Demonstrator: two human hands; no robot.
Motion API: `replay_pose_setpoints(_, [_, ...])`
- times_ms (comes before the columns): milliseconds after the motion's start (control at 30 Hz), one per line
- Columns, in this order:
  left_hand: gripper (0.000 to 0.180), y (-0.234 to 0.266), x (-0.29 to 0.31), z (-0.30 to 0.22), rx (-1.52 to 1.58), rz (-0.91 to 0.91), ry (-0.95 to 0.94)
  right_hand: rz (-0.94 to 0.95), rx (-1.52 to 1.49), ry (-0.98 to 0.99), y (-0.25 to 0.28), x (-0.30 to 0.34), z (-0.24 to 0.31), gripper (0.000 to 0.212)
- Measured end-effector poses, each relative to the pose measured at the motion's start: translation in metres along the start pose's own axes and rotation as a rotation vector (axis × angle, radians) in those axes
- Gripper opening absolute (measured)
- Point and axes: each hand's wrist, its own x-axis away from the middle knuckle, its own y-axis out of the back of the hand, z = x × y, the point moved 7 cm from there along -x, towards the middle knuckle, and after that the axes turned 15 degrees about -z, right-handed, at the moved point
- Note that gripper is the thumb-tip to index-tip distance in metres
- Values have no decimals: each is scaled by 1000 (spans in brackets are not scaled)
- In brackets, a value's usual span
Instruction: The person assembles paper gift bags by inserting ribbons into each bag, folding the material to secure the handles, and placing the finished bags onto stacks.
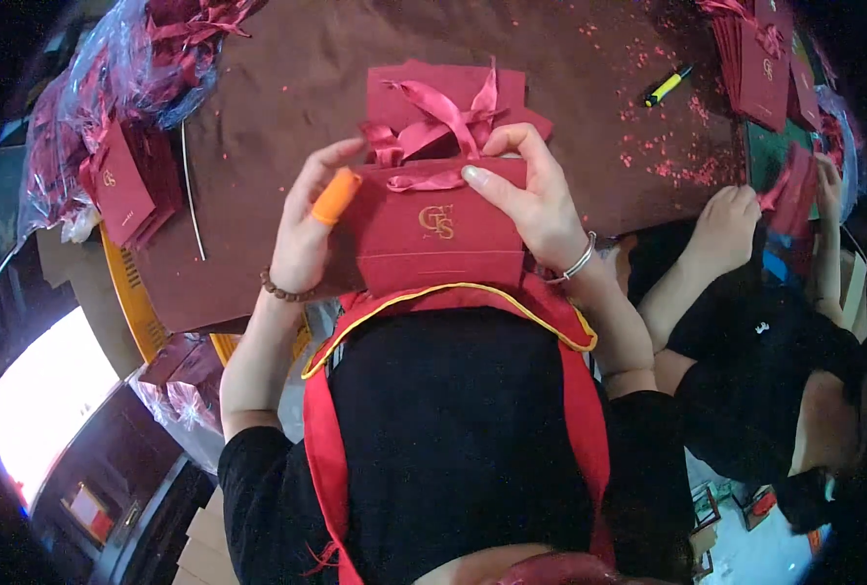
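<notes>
A flat dark-red paper gift bag (394, 229) with a gold emblem lies before me at the table's near edge. Its pink ribbon (424, 182) runs along the top. My right hand (536, 200) pinches the bag's upper right edge, thumb on the ribbon's end and forefinger curled behind. Beside the left edge is my left hand (307, 210), thumb and forefinger apart, with nothing visible between them. An orange finger cot (336, 197) covers its thumb. Just beyond lie more red bags (512, 88), with a looped ribbon (443, 107) across them.
Bags in clear plastic (112, 88) and a bag stack (131, 190) are at the left. A yellow-black cutter (668, 86) and red scraps (638, 146) lie at the right, near another bag stack (760, 73). A co-worker's hand (726, 229) is beside a red bag.
</notes>
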Motion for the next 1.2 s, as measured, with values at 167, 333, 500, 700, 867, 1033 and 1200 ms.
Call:
replay_pose_setpoints(167, [57,-17,-1,-6,29,26,-47,7,-7,4,1,1,-1,26])
replay_pose_setpoints(333, [62,-25,-5,-7,57,20,-45,-16,52,9,5,1,4,28])
replay_pose_setpoints(500, [60,-29,-4,-8,63,-3,-43,2,42,30,6,2,2,27])
replay_pose_setpoints(700, [63,-34,-4,-19,29,-45,-87,-38,-40,61,5,-2,3,25])
replay_pose_setpoints(867, [69,-27,-1,-15,268,50,-8,-138,-116,-40,15,-4,2,25])
replay_pose_setpoints(1033, [61,-21,12,0,237,226,-54,-225,-133,-136,15,-7,-21,32])
replay_pose_setpoints(1200, [58,42,17,-36,28,-246,-153,-89,-369,-384,7,3,-10,38])
